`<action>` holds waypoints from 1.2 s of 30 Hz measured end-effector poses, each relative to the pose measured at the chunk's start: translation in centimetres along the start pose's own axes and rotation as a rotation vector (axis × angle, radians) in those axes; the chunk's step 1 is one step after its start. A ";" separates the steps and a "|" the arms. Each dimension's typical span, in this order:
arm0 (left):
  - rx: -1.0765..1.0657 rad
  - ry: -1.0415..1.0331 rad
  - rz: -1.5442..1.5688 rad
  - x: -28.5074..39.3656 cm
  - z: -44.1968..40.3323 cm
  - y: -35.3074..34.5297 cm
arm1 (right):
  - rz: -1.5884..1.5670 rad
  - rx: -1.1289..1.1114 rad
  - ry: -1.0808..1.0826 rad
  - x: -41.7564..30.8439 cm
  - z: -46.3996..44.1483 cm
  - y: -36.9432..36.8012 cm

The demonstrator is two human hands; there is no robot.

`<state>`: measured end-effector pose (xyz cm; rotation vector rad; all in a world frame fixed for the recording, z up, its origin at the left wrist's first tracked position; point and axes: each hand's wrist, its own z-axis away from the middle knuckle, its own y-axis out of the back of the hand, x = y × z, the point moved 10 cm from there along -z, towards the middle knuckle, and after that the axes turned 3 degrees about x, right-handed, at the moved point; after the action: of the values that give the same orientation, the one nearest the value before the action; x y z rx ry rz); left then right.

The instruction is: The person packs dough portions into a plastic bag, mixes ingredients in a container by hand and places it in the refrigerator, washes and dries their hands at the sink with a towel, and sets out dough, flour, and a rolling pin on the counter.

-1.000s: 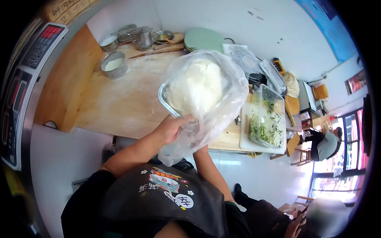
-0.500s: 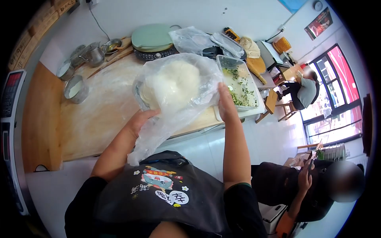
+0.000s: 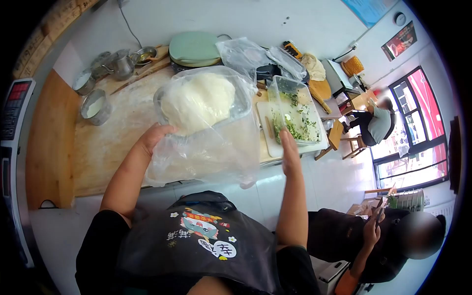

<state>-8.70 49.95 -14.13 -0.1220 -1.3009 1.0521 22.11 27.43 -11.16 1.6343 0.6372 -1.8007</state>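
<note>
"So, what's in the left hand's (image 3: 160, 137) grip?"

"The near-left corner of a tray (image 3: 241, 105), over the tabletop (image 3: 105, 164); dough (image 3: 200, 101) fills it, under a plastic bag (image 3: 204, 160) that droops past the front edge."

"And the right hand's (image 3: 290, 152)?"

"Wide and flat, near the clear box (image 3: 277, 101) of greens (image 3: 296, 130); whether they touch, I can't tell."

"Farther back?"

"Metal pots (image 3: 121, 66) and a green lid (image 3: 194, 47), near the wall (image 3: 236, 19)."

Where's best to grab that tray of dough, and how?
I'd hold the tray by its rim at opposite ends, coming from left and right. The dough bulges in the middle and the bag hangs loose, so neither seems firm to grip. The left hand holds the near left corner; the right hand, open, could take the right end.
</note>
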 end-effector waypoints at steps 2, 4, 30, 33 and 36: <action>0.005 0.075 -0.106 -1.4 -0.7 1.6 | -0.205 -0.066 -0.127 3.0 -1.5 -4.6; -0.047 0.061 -0.130 -1.8 -0.8 0.4 | -0.400 -0.144 -0.257 5.6 -2.6 -9.3; -0.014 0.011 -1.579 -19.3 -8.5 -4.8 | 0.525 -0.266 -0.382 15.0 0.9 -15.6; -0.259 -0.200 -1.391 -19.0 -5.6 -7.6 | 0.512 -0.178 -0.381 18.2 -0.6 -12.0; -0.049 0.022 -0.583 -18.7 -4.5 -3.0 | 0.400 -0.067 -0.429 16.2 -0.3 -10.7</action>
<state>-1.43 37.55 -27.30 0.2005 -1.2364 0.5184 13.86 33.08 -27.82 1.1721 0.1601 -1.7255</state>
